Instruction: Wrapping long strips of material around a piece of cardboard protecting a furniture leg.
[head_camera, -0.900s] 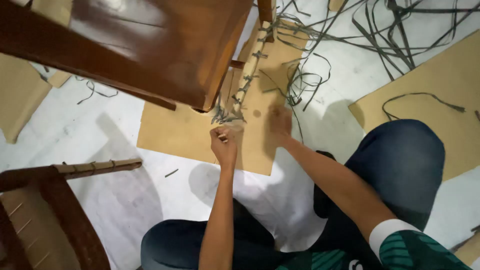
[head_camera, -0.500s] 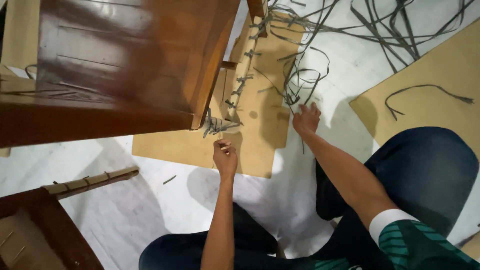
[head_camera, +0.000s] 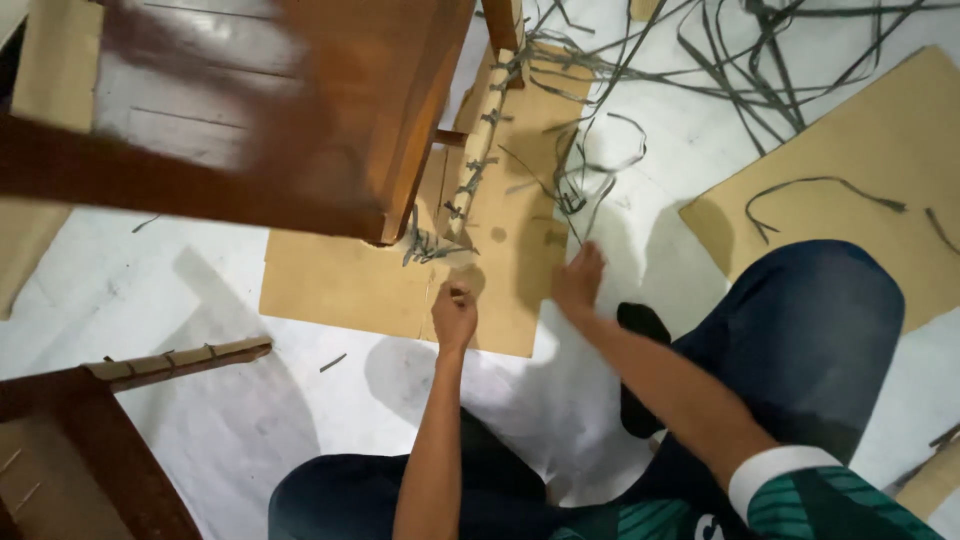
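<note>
Cardboard sheet (head_camera: 340, 290) under both hands; left hand (head_camera: 454, 316) fingers curled shut, grip content unclear; right hand (head_camera: 580, 283) fingers spread open beside grey strips (head_camera: 585, 190).

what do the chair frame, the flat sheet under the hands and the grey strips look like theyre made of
Chair frame: wood, dark brown with a glossy varnish, going by the grain and sheen.
Flat sheet: probably cardboard, matte tan with fold creases.
Grey strips: thin, flat, limp and curling; maybe plastic or cane webbing, hard to tell.
</note>
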